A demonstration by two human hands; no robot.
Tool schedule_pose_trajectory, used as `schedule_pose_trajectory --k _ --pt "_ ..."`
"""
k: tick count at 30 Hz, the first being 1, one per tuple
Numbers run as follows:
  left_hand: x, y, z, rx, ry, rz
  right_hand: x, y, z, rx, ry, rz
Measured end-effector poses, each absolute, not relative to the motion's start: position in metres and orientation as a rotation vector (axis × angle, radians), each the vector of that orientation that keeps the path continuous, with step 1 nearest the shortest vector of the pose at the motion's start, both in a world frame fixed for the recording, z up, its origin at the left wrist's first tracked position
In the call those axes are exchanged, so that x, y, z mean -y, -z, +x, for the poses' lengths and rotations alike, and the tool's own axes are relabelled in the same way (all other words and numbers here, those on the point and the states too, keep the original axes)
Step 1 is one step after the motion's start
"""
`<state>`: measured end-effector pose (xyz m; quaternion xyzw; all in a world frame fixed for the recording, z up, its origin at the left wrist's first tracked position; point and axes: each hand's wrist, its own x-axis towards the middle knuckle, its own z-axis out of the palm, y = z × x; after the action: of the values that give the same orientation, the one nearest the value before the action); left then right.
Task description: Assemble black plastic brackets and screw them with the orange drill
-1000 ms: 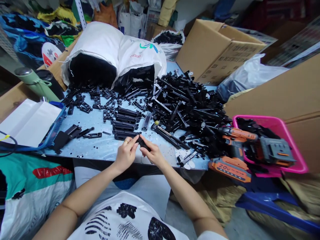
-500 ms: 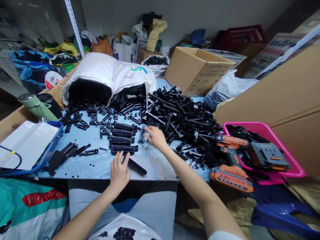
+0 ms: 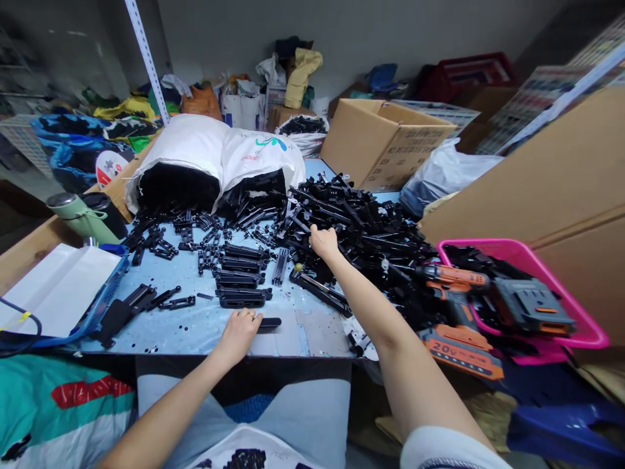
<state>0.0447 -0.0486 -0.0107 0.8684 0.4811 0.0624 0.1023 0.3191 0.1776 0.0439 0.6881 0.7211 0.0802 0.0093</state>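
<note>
My left hand [image 3: 240, 335] is closed over the left end of a smooth black bar [image 3: 271, 323] near the table's front edge. My right hand [image 3: 323, 241] reaches to the edge of a big heap of black plastic parts [image 3: 361, 218], its fingers curled together; what they grip is hidden. Ahead of my left hand, several black arm-like parts [image 3: 243, 279] are laid in a row. Two or so slim black pieces [image 3: 280, 266] stand by the row's right end. Below my right hand lies a long black part [image 3: 319, 291] beside a small yellowish knob [image 3: 298, 267].
An orange cordless drill [image 3: 456, 293] rests against a pink basket [image 3: 527, 251] at right. White sacks [image 3: 183, 140] spill black parts at the back. A cardboard box [image 3: 375, 143] stands behind the heap. At left are a green flask [image 3: 73, 212] and a blue tray [image 3: 105, 293] with paper.
My right hand has moved from the slim pieces rightward and away to the heap, its fingers closing. My left hand has closed over the black bar, which now lies straighter across the table.
</note>
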Motion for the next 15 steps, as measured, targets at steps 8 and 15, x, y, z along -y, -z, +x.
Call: schedule_pose_trajectory --k 8,15 --pt "0.045 0.005 0.060 -1.331 -0.895 1.787 -0.074 -0.051 0.281 -3.036 1.496 2.302" --pt "0.042 -0.026 0.082 -1.318 -1.047 1.382 0.059 -0.028 0.225 -3.395 0.813 1.595"
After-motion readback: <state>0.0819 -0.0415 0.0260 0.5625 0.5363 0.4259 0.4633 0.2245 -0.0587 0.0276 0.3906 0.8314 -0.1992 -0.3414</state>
